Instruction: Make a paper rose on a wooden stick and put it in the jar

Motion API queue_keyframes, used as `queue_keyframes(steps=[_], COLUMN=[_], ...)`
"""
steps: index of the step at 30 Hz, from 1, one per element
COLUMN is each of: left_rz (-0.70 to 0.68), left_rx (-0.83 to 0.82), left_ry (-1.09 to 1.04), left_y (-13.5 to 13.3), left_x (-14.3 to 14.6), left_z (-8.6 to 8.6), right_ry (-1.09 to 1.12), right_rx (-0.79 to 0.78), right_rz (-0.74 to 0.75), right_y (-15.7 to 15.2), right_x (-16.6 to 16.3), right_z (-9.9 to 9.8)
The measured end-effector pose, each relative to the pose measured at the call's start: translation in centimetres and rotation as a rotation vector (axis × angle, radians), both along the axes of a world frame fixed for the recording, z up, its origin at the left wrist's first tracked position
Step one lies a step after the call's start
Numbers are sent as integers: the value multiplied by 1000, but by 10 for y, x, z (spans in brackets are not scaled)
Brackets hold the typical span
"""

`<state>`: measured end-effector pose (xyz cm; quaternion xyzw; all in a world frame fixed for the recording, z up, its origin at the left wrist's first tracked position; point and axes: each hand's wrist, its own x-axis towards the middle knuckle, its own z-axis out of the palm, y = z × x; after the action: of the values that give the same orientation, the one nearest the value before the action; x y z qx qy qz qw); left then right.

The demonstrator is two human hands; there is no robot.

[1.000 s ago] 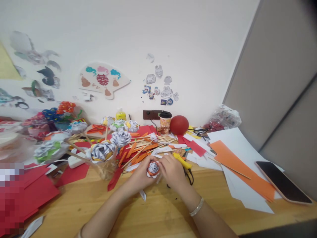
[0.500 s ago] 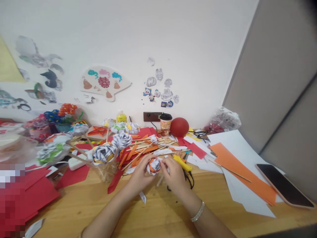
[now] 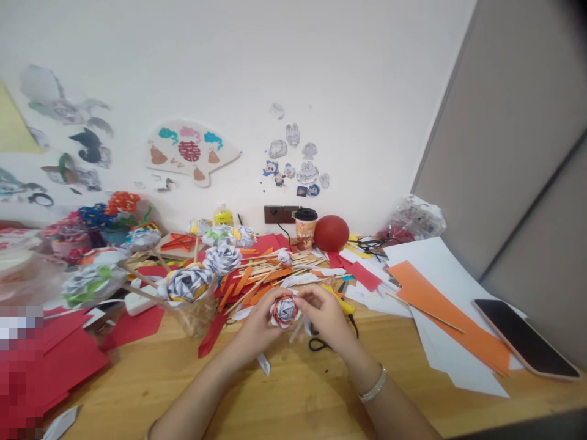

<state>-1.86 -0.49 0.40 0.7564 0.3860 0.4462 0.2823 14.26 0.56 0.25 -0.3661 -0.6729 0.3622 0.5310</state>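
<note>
- Wooden worktop against a white wall, strewn with craft paper; a corner with a grey panel lies to the right.
- Wall: fan cut-out, cartoon stickers, socket.
- Rose (folded paper, white and grey with orange outer petals): held just above the worktop at centre, between both hands, near the front edge of the paper heap.
- Left hand: grip closed around the rose's left side and underside.
- Right hand: fingertips pinched narrow on the rose's right edge; bracelet on the wrist.
- Scissors (yellow part, black loops): on the worktop, partly under the right hand.
- Sticks: loose pile behind the hands, mixed with orange and red strips.
- Clear cup: left of the hands, holding finished roses on sticks.
- Coffee cup and red ball: side by side at the wall.
- Orange sheet: lying on white sheets, right of the hands.
- Phone: face up, far right, its end on the white sheets.
- Red paper: stacked at far left.
</note>
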Motion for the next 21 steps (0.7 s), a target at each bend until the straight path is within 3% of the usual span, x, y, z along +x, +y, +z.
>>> queue_keyframes(steps=[5,14,21], left_rz=[-13,-9,-9], left_rx=[-48,-17,44], left_ry=[-30,6,6], left_y=[-5,-5,-1], left_x=[4,5,3], left_z=[3,5,-5], right_ry=[64,51,-177], right_rx=[-78,-44,299], right_rz=[48,31,-228], right_y=[1,1,-4], right_x=[0,-1,-3], right_z=[-1,-2,-1])
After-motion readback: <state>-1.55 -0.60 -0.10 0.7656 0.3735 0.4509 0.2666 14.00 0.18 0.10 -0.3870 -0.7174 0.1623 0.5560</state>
